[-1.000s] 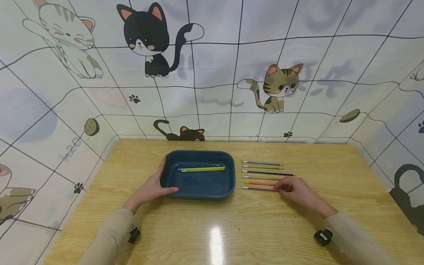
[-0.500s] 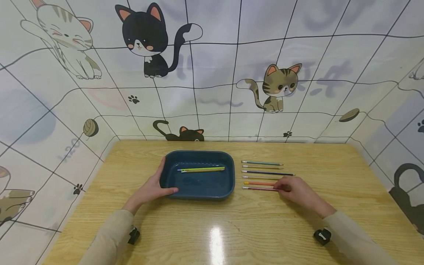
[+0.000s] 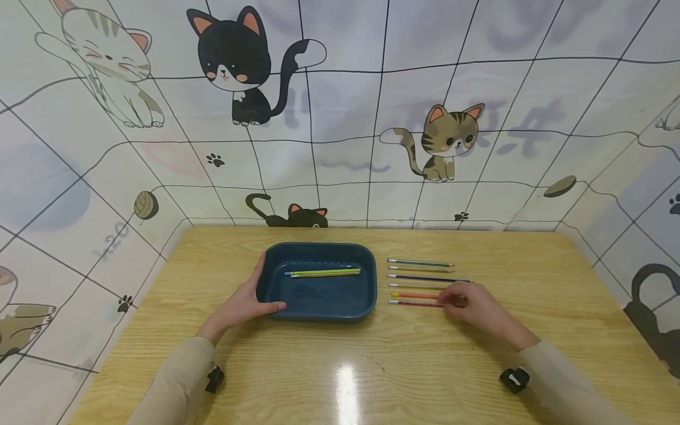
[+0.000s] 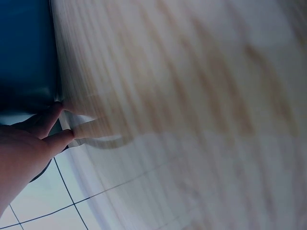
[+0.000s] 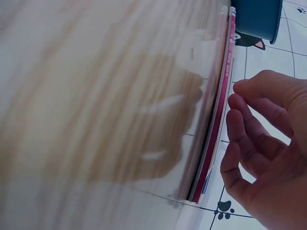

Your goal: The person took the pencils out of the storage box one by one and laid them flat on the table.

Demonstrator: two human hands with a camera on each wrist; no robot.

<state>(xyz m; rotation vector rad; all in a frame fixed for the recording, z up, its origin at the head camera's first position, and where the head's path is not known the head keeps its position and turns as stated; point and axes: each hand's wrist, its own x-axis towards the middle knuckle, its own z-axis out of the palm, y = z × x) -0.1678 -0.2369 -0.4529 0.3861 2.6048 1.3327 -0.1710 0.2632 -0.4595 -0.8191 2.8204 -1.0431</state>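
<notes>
My left hand (image 3: 244,301) holds the left front corner of a dark blue tray (image 3: 329,313), thumb at the front rim and fingers along the left side. Inside lie a yellow-green pencil (image 3: 329,271) and a gold pencil (image 3: 324,275). To the right, my right hand (image 3: 473,304) is over the tip ends of the nearest pencils, covering them. In the right wrist view its fingers are loosely curled, thumb near the index finger, with a gap to the red pencil (image 5: 221,100), which lies on the table. An orange pencil (image 3: 414,294) lies just behind the red one.
Behind these lie a gold pencil (image 3: 417,287), a dark blue pencil (image 3: 430,277), another gold pencil (image 3: 419,269) and a teal pencil (image 3: 419,262), in parallel rows. A cat-patterned cloth wall (image 3: 340,159) borders the back and sides of the wooden table (image 3: 297,366).
My right hand has shifted very slightly left over the pencils, and its fingertips have moved a little. The left hand and tray stay in place.
</notes>
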